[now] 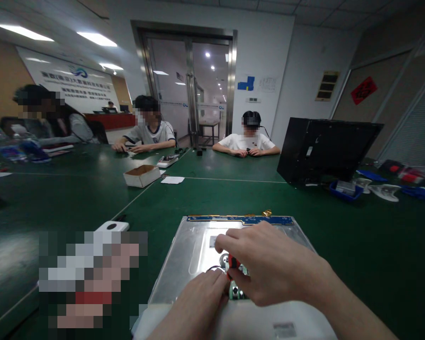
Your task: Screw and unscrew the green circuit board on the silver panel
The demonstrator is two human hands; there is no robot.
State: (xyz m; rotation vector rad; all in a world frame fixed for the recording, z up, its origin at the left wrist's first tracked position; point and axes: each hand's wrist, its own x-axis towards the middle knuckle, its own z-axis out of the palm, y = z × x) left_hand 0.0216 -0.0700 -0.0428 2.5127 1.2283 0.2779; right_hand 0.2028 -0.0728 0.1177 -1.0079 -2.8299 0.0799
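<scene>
A flat silver metal panel (179, 257) lies in front of me, with a blue circuit strip (269, 220) along its far edge. Near its middle is a small green circuit board (238, 292). My right hand (265, 259) is closed around a red and black tool (233, 262) held over the board; the tool's tip is hidden. My left hand (203, 293) rests on the panel beside the board, its fingertips close to the tool. Its fingers are together, and whatever they pinch cannot be made out. A white cover (248, 321) spans the panel's near side.
On the green table (226, 198) are an open cardboard box (141, 175), a white paper (173, 180) and a white device (113, 226) to the left. A black monitor (327, 151) and a blue tray (346, 191) stand right. Several people sit across the table.
</scene>
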